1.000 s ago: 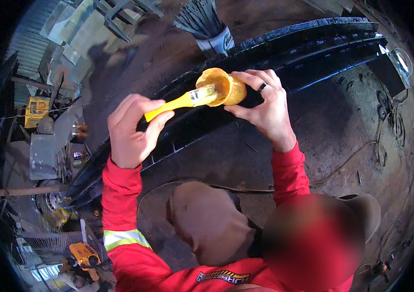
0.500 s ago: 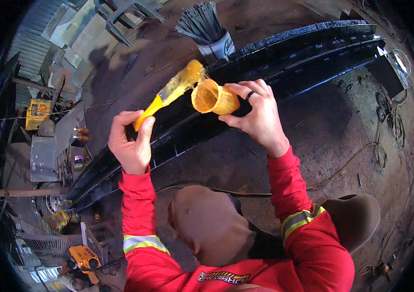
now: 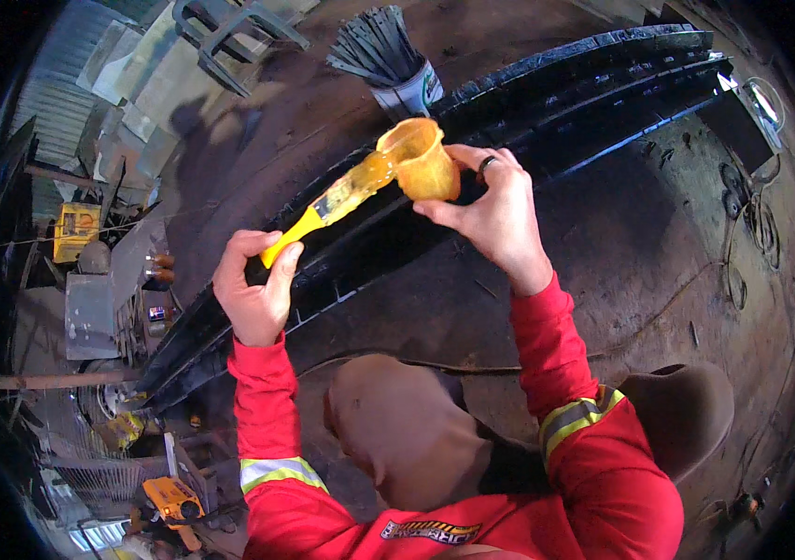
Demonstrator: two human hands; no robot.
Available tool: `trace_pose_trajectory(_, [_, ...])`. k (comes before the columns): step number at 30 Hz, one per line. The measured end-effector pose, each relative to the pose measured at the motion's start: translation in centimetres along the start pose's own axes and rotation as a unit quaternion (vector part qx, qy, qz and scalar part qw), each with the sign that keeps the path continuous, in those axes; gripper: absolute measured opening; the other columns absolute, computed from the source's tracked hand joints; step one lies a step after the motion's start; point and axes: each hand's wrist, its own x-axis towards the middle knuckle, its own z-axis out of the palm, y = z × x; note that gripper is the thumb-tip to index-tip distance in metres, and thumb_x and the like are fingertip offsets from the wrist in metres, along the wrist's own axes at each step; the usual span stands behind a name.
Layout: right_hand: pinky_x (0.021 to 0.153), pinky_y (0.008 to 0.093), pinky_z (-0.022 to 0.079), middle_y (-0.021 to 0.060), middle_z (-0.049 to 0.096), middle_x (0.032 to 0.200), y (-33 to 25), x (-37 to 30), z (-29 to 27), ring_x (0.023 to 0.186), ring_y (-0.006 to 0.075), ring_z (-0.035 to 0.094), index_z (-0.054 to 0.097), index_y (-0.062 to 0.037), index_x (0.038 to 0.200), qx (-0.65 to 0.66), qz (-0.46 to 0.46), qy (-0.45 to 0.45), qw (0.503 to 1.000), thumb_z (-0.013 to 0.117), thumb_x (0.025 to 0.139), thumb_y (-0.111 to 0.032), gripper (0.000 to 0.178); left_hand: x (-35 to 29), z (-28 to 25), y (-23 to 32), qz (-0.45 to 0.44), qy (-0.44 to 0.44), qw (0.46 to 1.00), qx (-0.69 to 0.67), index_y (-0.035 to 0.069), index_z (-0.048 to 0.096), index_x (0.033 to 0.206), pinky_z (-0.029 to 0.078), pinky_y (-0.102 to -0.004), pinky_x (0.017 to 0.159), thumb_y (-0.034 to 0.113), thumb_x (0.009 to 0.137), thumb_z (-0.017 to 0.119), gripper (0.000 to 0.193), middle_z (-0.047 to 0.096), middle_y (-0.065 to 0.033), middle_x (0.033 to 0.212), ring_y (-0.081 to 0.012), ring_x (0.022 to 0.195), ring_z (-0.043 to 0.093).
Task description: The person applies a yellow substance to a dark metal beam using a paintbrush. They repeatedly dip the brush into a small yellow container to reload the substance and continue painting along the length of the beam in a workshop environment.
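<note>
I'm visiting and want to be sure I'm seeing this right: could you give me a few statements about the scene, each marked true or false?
1. The left hand holds a yellow-handled brush. True.
2. The other hand is empty. False: the right hand holds a yellow cup.
3. A dark ring sits on a finger of the right hand. True.
4. The clothing on both arms is blue. False: the sleeves are red.
5. A bucket holds long dark strips. True.

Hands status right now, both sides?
Left hand: closed, holding the yellow-handled brush.
Right hand: closed around the yellow cup, thumb on one side, fingers on the other.
</note>
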Motion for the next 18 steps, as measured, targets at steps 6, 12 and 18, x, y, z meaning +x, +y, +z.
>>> trace_pose_trajectory(6, [0.088, 0.0393, 0.050, 0.0151, 0.072, 0.096, 1.3, 0.6, -1.3, 0.092, 0.0292, 0.065, 0.073, 0.0002, 0.110, -0.026, 0.081, 0.066, 0.994, 0.092, 0.059, -0.031, 0.063, -0.6, -2.5, -0.7, -0.012, 0.056, 0.998, -0.017, 0.002, 0.061, 0.093, 0.045, -0.0276, 0.081, -0.002, 0.080, 0.079, 0.022, 0.064, -0.0078, 0.092, -0.0156, 0.086, 0.058])
trace_pose_trajectory(12, [0.087, 0.0398, 0.050, 0.0142, 0.072, 0.097, 1.6, 0.6, -0.6, 0.091, 0.0293, 0.065, 0.072, -0.0001, 0.109, -0.064, 0.058, 0.044, 0.995, 0.093, 0.057, -0.031, 0.063, 2.1, -7.5, 0.5, 0.022, 0.115, 0.993, -0.008, 0.003, 0.059, 0.097, 0.044, -0.0288, 0.085, 0.002, 0.088, 0.072, 0.016, 0.063, -0.0073, 0.096, -0.0157, 0.091, 0.056])
trace_pose_trajectory(18, [0.087, 0.0398, 0.050, 0.0143, 0.072, 0.098, 1.1, -0.1, 0.0, 0.092, 0.0306, 0.065, 0.073, -0.0026, 0.108, -0.041, 0.045, 0.032, 0.998, 0.092, 0.058, -0.031, 0.060, 4.1, -9.8, 0.7, 0.008, 0.146, 0.989, 0.023, 0.001, 0.064, 0.103, 0.045, -0.0244, 0.077, 0.007, 0.092, 0.072, 0.015, 0.063, -0.0049, 0.097, -0.0106, 0.085, 0.056])
